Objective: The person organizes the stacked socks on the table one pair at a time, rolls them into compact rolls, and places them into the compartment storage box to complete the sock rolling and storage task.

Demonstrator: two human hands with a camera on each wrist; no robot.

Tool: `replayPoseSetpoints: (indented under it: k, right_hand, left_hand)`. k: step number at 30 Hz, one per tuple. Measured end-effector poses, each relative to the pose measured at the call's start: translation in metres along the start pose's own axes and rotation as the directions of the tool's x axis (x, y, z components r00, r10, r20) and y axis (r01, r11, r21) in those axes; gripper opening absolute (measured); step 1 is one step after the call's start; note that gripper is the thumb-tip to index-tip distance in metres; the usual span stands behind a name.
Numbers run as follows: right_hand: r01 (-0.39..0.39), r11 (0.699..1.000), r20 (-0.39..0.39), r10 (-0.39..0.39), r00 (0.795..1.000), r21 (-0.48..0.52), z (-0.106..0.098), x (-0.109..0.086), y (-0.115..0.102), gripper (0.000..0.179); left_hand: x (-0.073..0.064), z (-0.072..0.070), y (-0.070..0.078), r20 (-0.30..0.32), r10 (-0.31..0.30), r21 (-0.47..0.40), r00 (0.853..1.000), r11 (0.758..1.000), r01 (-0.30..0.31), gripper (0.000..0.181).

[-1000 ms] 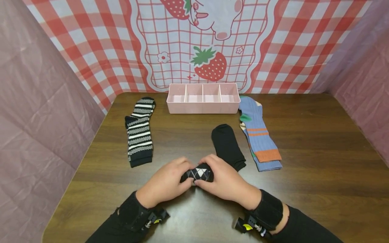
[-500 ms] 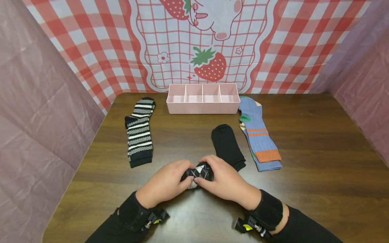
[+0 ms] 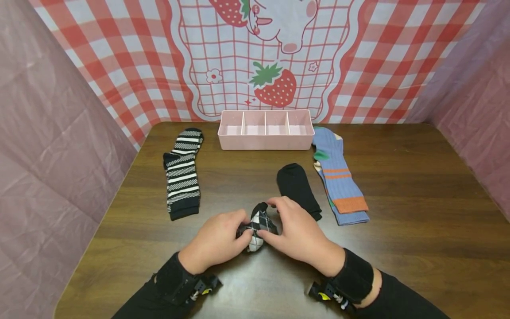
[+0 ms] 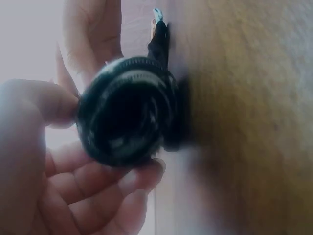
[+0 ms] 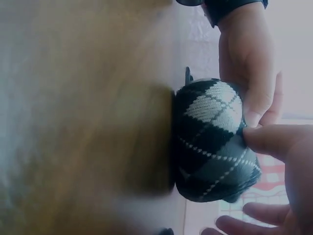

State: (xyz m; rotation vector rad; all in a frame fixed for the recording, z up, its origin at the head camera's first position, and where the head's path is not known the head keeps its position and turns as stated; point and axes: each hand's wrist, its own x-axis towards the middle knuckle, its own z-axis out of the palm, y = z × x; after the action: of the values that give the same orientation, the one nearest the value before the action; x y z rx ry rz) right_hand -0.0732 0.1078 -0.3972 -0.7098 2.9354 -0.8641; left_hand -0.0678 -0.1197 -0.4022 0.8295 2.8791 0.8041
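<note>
A black, grey and white argyle sock (image 3: 256, 230), rolled into a thick bundle, sits low at the table's front middle. My left hand (image 3: 219, 239) grips its left end, thumb on the near side and fingers behind. The left wrist view shows the roll's spiral end (image 4: 127, 112) between thumb and fingers. At the other end, my right hand (image 3: 300, 232) touches the bundle with its thumb. In the right wrist view its fingers (image 5: 266, 214) stand off the sock (image 5: 215, 142). Behind the right hand lies a pair of plain black socks (image 3: 296, 186).
Black-and-white striped socks (image 3: 184, 173) lie at the left, and blue socks with orange bands (image 3: 340, 177) at the right. A pink box (image 3: 265, 142) with several compartments stands at the table's back edge, before a checked cloth (image 3: 135, 66).
The right fingers have loosened and shifted slightly away from the rolled sock. The bundle has turned, showing a black tip above and a white patch below. The left hand stays nearly still.
</note>
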Motion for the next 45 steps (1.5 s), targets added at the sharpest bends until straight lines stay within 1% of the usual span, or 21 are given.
replayPoseSetpoints:
  k: [1,3,6,9,11,12,14,16,19,21,23,25,29,31,32,34,36,39,41,43,45]
  right_hand:
    - [-0.016,1.0,-0.01,0.016,1.0,-0.018,-0.001,0.0,-0.001,0.069]
    - [-0.062,0.997,-0.015,0.061,0.998,-0.044,-0.002,-0.001,-0.003,0.058]
    - [-0.138,0.988,0.014,0.14,0.99,-0.061,-0.004,-0.002,-0.005,0.04]
    - [-0.191,0.981,0.074,0.192,0.979,-0.025,-0.004,-0.002,-0.006,0.033]
    - [-0.206,0.978,0.107,0.204,0.973,0.014,-0.004,-0.002,-0.005,0.031]
    - [-0.213,0.976,0.12,0.207,0.971,0.036,-0.004,-0.001,-0.005,0.03]
    - [-0.216,0.974,0.141,0.205,0.969,0.072,-0.003,-0.001,-0.004,0.029]
    - [-0.217,0.971,0.16,0.199,0.967,0.099,-0.004,0.0,-0.002,0.028]
    - [-0.223,0.964,0.181,0.196,0.964,0.144,-0.004,0.001,-0.001,0.03]
    - [-0.242,0.954,0.185,0.209,0.96,0.179,-0.005,0.001,-0.001,0.028]
    - [-0.265,0.943,0.179,0.23,0.957,0.203,-0.004,0.001,-0.001,0.027]
    - [-0.283,0.936,0.169,0.25,0.953,0.208,-0.004,0.002,-0.001,0.033]
    - [-0.291,0.941,0.151,0.266,0.952,0.175,-0.002,0.002,0.001,0.046]
    - [-0.295,0.941,0.154,0.271,0.95,0.165,-0.002,0.003,0.002,0.051]
    - [-0.295,0.942,0.156,0.271,0.95,0.161,-0.002,0.003,0.003,0.051]
    - [-0.295,0.942,0.157,0.271,0.95,0.158,-0.002,0.003,0.004,0.052]
    - [-0.291,0.945,0.15,0.269,0.951,0.147,-0.001,0.003,0.004,0.053]
    - [-0.286,0.95,0.139,0.269,0.953,0.125,-0.001,0.003,0.002,0.053]
    - [-0.287,0.951,0.144,0.27,0.952,0.117,-0.002,0.002,0.0,0.051]
    - [-0.29,0.949,0.154,0.27,0.95,0.123,-0.003,0.002,-0.002,0.048]
    - [-0.289,0.948,0.166,0.266,0.95,0.137,-0.005,0.002,-0.003,0.044]
  left_hand:
    - [0.0,0.0,0.0,-0.005,-0.006,-0.001,1.0,1.0,0.006,0.008]
    - [-0.001,0.001,0.0,-0.023,-0.014,-0.012,1.0,1.0,0.013,0.011]
    - [-0.001,0.002,0.001,-0.049,-0.04,-0.034,0.998,0.999,0.038,0.016]
    - [-0.002,0.004,0.003,-0.074,-0.103,-0.078,0.992,0.992,0.098,0.017]
    - [-0.001,0.004,0.005,-0.079,-0.161,-0.137,0.984,0.979,0.149,0.022]
    - [-0.001,0.004,0.005,-0.075,-0.188,-0.177,0.979,0.969,0.173,0.027]
    - [-0.001,0.004,0.006,-0.055,-0.233,-0.27,0.971,0.94,0.21,0.04]
    - [0.0,0.005,0.005,-0.022,-0.256,-0.351,0.966,0.907,0.233,0.048]
    - [0.001,0.006,0.004,0.032,-0.275,-0.436,0.961,0.861,0.261,0.05]
    - [0.002,0.007,0.004,0.066,-0.285,-0.486,0.956,0.828,0.28,0.049]
    - [0.003,0.009,0.003,0.091,-0.287,-0.532,0.954,0.796,0.29,0.045]
    - [0.004,0.012,0.003,0.116,-0.277,-0.586,0.954,0.756,0.291,0.04]
    - [0.005,0.016,0.005,0.166,-0.249,-0.684,0.954,0.667,0.294,0.033]
    - [0.006,0.017,0.006,0.195,-0.238,-0.708,0.952,0.637,0.304,0.033]
    - [0.006,0.017,0.006,0.209,-0.233,-0.711,0.95,0.631,0.311,0.034]
    - [0.007,0.017,0.006,0.233,-0.221,-0.707,0.947,0.63,0.321,0.033]
    - [0.008,0.017,0.006,0.259,-0.212,-0.71,0.942,0.619,0.335,0.034]
    - [0.008,0.018,0.007,0.282,-0.217,-0.705,0.935,0.614,0.355,0.034]
    - [0.008,0.019,0.007,0.284,-0.224,-0.694,0.932,0.622,0.361,0.035]
    - [0.007,0.019,0.007,0.273,-0.226,-0.686,0.935,0.636,0.354,0.035]
    - [0.005,0.019,0.007,0.259,-0.218,-0.692,0.941,0.637,0.338,0.033]
